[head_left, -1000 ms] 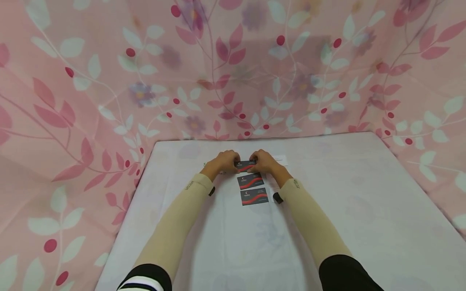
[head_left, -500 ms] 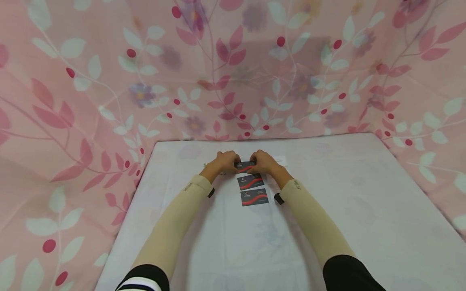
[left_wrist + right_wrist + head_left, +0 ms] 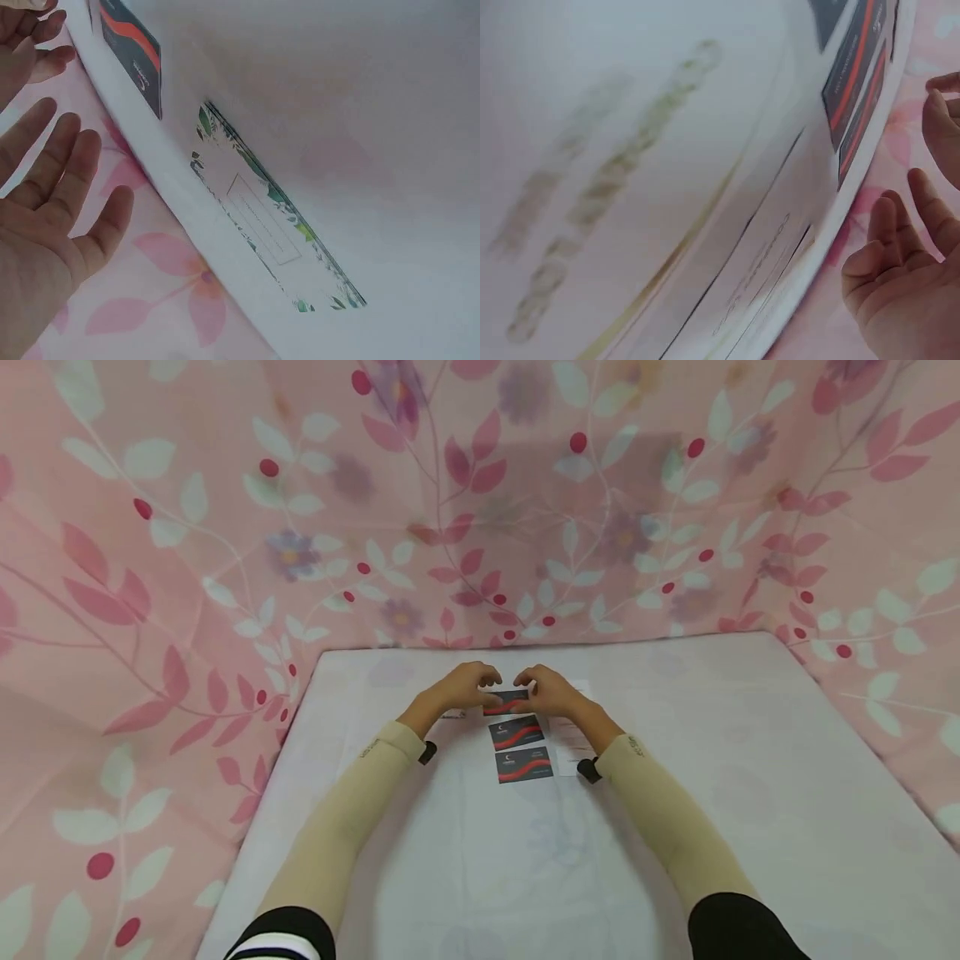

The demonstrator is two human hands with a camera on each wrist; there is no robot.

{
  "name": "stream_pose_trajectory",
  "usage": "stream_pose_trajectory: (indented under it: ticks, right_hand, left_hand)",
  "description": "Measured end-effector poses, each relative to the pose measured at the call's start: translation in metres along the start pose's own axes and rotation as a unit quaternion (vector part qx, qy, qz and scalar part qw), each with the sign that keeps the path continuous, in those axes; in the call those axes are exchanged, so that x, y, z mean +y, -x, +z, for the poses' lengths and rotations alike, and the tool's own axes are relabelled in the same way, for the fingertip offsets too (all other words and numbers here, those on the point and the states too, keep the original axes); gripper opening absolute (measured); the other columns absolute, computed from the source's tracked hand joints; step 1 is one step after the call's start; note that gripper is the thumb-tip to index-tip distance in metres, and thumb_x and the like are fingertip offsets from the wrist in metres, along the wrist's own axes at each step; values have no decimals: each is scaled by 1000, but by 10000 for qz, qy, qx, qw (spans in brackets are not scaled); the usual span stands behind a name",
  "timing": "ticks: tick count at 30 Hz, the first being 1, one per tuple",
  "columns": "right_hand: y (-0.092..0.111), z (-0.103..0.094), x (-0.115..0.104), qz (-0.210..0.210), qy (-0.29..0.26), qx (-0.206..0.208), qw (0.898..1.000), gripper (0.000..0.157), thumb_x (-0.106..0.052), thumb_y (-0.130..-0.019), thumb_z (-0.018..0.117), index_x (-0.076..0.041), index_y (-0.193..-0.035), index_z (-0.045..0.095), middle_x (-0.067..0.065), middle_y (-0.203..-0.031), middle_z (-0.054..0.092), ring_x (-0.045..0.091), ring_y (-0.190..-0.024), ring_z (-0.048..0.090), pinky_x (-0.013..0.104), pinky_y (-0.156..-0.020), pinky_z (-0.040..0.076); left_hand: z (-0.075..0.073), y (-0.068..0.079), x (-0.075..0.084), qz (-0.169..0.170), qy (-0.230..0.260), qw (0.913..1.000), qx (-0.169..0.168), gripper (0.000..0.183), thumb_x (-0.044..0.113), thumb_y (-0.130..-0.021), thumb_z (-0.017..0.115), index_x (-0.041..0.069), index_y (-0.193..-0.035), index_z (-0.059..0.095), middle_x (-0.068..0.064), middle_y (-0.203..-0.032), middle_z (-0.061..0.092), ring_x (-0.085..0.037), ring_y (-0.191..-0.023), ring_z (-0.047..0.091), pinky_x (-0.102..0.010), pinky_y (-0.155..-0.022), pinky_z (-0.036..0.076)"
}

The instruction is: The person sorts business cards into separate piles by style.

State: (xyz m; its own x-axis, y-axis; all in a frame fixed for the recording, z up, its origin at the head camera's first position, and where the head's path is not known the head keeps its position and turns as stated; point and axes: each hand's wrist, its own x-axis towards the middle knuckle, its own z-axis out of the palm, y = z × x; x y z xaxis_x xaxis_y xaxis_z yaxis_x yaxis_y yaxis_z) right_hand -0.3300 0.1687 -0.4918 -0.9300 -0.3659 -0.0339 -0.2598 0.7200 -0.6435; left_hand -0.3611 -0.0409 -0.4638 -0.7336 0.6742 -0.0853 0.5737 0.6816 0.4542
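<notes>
Three dark grey cards with a red wave lie in a column on the white table: a far card [image 3: 507, 702], a middle card [image 3: 516, 732] and a near card [image 3: 524, 765]. My left hand [image 3: 462, 687] is over the far card's left end, its fingers loosely bent and holding nothing. Over that card's right end hovers my right hand [image 3: 553, 693], fingers relaxed and apart from it. Both wrist views show the left hand [image 3: 45, 240] and the right hand [image 3: 907, 292] with spread fingers and nothing between them.
A stack of white leaf-bordered cards [image 3: 262, 225] lies left of the dark cards, mostly behind the left hand in the head view. White printed cards [image 3: 572, 745] lie to their right, partly under the right forearm. Pink floral cloth [image 3: 480, 527] hangs behind the table.
Both hands have let go of the far card; their fingers have risen and loosened. The wrists have moved slightly apart. The cards stay in about the same place.
</notes>
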Motion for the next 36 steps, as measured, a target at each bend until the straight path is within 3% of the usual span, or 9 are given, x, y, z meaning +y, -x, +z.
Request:
stream_pose_trajectory:
  ticks: [3,9,16,21,26,31,36]
  right_hand:
    - [6,-3,-5,-31,-32,-101,9999,58,-32,-72,78,-8,-121,57,11,-120,54,26,-95,54,38,-82,45]
    - [24,-10,-5,-241,128,-360,9990,54,-26,-73,78,-7,-119,57,11,-116,57,23,-89,53,35,-78,44]
    - [38,-9,-7,-580,75,-380,9976,54,-25,-70,80,-5,-115,60,12,-113,58,25,-86,55,35,-75,46]
    - [42,-4,-5,-513,232,-603,9966,50,-24,-72,78,-5,-115,60,11,-110,58,19,-81,53,31,-72,45]
    - [43,1,-2,-522,337,-790,9949,48,-20,-72,79,-7,-114,60,8,-108,58,17,-79,53,30,-71,45]
    - [42,5,-1,-529,576,-827,9935,47,-20,-71,79,-7,-113,61,5,-108,57,15,-80,53,30,-75,45]
    - [40,8,-2,-403,806,-769,9930,49,-22,-70,80,-8,-113,61,4,-109,57,16,-85,54,32,-80,45]
  left_hand:
    - [-2,7,0,225,389,9990,46,44,32,-79,71,5,-112,62,-12,-111,63,-27,-103,57,-38,-87,45]
    - [9,19,11,539,174,9983,-127,36,28,-78,73,4,-102,65,-11,-98,64,-28,-92,58,-35,-78,45]
    - [12,28,21,442,-419,9981,106,45,30,-77,73,9,-115,60,-9,-114,56,-23,-103,52,-37,-92,42]
    - [21,30,25,246,-430,9983,-315,51,29,-78,72,8,-121,55,-7,-111,58,-19,-96,54,-35,-86,44]
    - [32,30,22,201,-586,9964,-573,40,28,-75,75,8,-107,60,-4,-100,63,-16,-86,56,-31,-78,47]
    - [39,31,17,296,-685,9955,-583,35,28,-72,77,10,-98,62,-1,-95,63,-13,-82,56,-26,-74,46]
    - [41,32,16,286,-835,9948,-500,36,31,-71,77,12,-98,63,0,-95,62,-13,-83,54,-28,-74,45]
